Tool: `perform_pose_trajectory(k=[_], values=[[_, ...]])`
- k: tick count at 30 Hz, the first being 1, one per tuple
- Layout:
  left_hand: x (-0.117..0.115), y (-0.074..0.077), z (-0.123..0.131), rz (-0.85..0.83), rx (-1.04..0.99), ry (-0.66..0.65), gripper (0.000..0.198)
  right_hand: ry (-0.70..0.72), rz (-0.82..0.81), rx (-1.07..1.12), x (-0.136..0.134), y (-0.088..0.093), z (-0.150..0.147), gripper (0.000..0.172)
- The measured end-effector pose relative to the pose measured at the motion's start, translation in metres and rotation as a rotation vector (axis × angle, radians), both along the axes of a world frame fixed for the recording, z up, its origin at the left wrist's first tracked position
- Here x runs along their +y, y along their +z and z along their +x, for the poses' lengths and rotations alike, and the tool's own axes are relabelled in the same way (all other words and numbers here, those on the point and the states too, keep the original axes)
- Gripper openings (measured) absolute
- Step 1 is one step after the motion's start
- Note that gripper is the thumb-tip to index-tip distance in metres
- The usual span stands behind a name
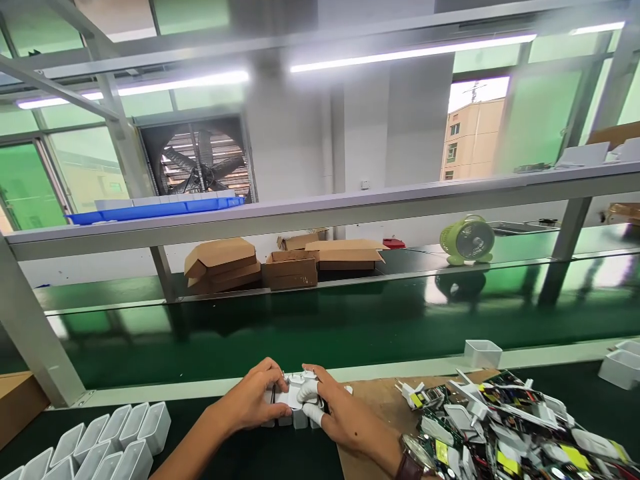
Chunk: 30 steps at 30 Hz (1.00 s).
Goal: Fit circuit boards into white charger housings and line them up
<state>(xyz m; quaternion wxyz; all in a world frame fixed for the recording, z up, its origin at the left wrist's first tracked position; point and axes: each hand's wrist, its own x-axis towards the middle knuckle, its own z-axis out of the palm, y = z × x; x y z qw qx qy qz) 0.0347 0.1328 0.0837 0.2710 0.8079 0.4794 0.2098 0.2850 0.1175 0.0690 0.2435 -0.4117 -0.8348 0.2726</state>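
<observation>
Near the front of the dark green work surface, my left hand (256, 395) has its thumb and fingers closed on a small white plastic part (295, 392). From the other side my right hand (341, 412) grips the same part; white covers wrap some of its fingertips. A dark thin strip, perhaps a wire, shows by the left fingers. Just below the hands stand several small white cups (300, 420) in a row, partly hidden. The part's exact kind is unclear.
White open-topped boxes (155, 427) stand in rows at lower left. A heap of circuit boards, wires and white casings (500, 433) covers cardboard (367, 400) at right. A clear tub (483, 353) sits behind it. Beyond run a green belt (320, 327) and an overhead shelf (350, 207).
</observation>
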Motion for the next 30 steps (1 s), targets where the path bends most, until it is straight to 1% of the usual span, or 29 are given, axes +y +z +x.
perform_pose_trajectory(k=[4,6,9,10,13,15,18,20,25,28,30], values=[[-0.011,0.006,0.007,0.013,0.072,0.044,0.026,-0.016,0.011,-0.004,-0.003,-0.006,0.003,0.043],[-0.016,0.007,0.011,0.017,0.102,0.071,0.024,-0.035,0.042,0.007,-0.003,-0.013,0.002,0.047],[-0.021,0.005,0.014,0.031,0.119,0.095,0.026,-0.066,0.083,0.022,-0.001,-0.025,-0.002,0.051],[-0.022,0.004,0.015,0.039,0.117,0.101,0.027,-0.072,0.088,0.025,0.001,-0.029,-0.003,0.050],[-0.022,-0.001,0.013,0.054,0.099,0.119,0.027,-0.097,0.082,0.035,0.007,-0.038,-0.003,0.038],[-0.022,-0.006,0.012,0.059,0.083,0.127,0.028,-0.111,0.079,0.049,0.009,-0.043,-0.002,0.034],[-0.021,-0.011,0.014,0.076,0.062,0.139,0.031,-0.112,0.101,0.074,0.009,-0.051,-0.002,0.040],[-0.022,-0.015,0.017,0.095,0.052,0.151,0.027,-0.117,0.127,0.092,0.006,-0.058,-0.002,0.044],[-0.023,-0.023,0.019,0.131,0.047,0.183,0.030,-0.130,0.178,0.106,0.001,-0.070,-0.001,0.043],[-0.021,-0.027,0.016,0.135,0.051,0.168,0.018,-0.106,0.188,0.099,0.001,-0.071,-0.002,0.050],[-0.020,-0.029,0.014,0.132,0.048,0.151,0.014,-0.097,0.193,0.099,0.001,-0.070,-0.005,0.054]])
